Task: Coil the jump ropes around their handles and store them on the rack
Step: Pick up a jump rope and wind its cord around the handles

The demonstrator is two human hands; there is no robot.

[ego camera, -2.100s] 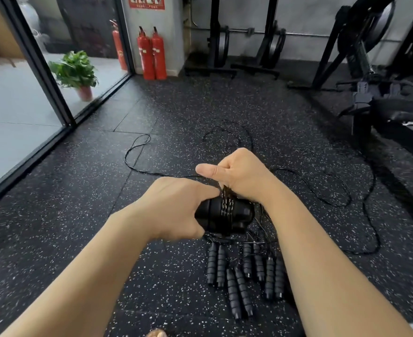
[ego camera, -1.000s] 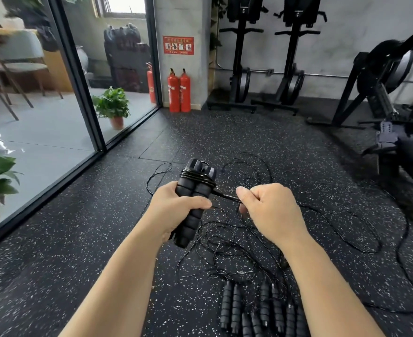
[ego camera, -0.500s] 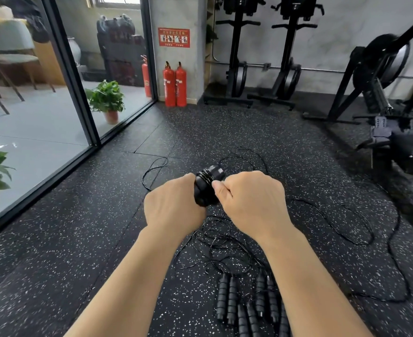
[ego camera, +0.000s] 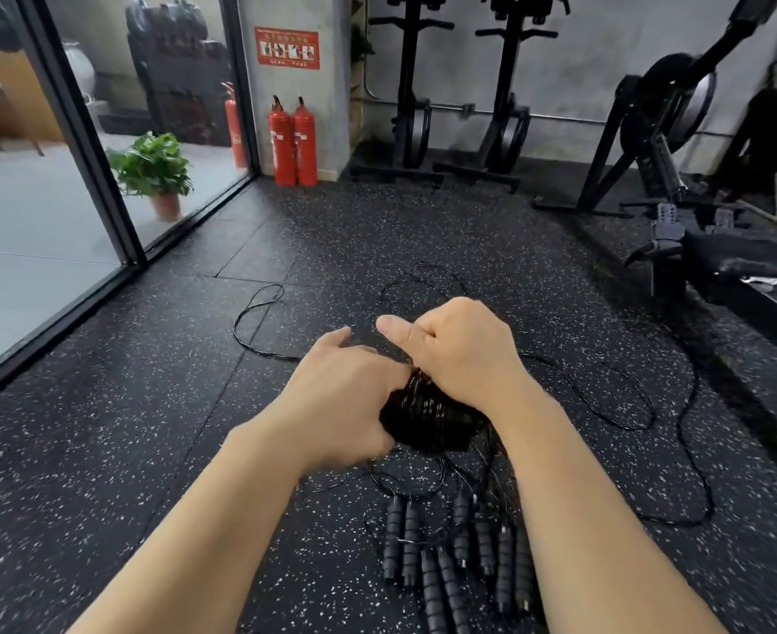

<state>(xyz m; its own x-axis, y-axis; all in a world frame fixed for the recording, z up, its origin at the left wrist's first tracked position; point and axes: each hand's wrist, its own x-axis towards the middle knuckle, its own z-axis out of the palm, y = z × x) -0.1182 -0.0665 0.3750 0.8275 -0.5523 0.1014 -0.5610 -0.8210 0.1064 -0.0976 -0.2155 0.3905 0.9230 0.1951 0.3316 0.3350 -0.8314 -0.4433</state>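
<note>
black foam and thin black cord are what we have in hand. our left hand (ego camera: 336, 404) curls round the pair of handles (ego camera: 428, 418), held side by side above the floor (ego camera: 103, 473), and our right hand (ego camera: 460, 354) closes over the top of them, thumb stuck out, fingers pinching what we take to be the cord (ego camera: 606, 395) at the wrap; the bundle is blurred, so we cannot say just where the cord passes under the fingers.

we judge the handles light and soft-skinned: ribbed foam sleeves that give a little under a squeeze and do not slip, so the middle of the paired handles is the place to grip. the cord looks thin, smooth and springy, the kind that wants to uncoil once tension drops, so we would keep it pinched close to the wrap and feed it taut. its loose length trails out to the right in wide loops across the speckled rubber floor, with another loop lying off to the left.

just below our hands lie more jump ropes (ego camera: 450, 555), their ribbed cylindrical handles lined up in pairs, cords tangled at the top ends. we see no storage rack for them here. beyond stand two red fire extinguishers (ego camera: 293, 139) against the grey wall, and a potted plant (ego camera: 153, 171) behind the glass.
</note>
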